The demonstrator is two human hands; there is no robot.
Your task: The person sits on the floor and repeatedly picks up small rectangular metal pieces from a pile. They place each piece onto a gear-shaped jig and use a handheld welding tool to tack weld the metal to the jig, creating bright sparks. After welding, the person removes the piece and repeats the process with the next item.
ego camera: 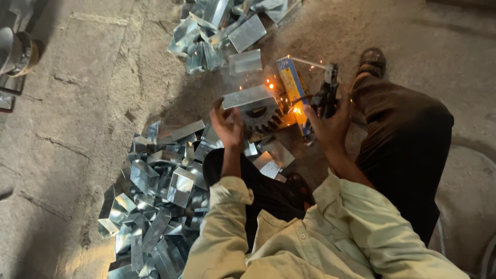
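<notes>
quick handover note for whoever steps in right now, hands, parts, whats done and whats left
Left hand: pressing the bent shiny sheet-metal piece onto the dark toothed steel gear on the floor.
Right hand: gripping the black welding electrode holder; its thin rod sticks out above.
Sparks fly at the piece's right end, beside the yellow-and-blue box.
Done or not: cannot tell which heap is welded. One heap of shiny folded metal pieces lies by the left knee, another heap lies farther ahead.
Left: the seam in hand looks unfinished.

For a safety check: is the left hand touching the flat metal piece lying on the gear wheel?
Touching. The head view shows the left hand with its fingers on the near end of the flat metal piece.
</notes>
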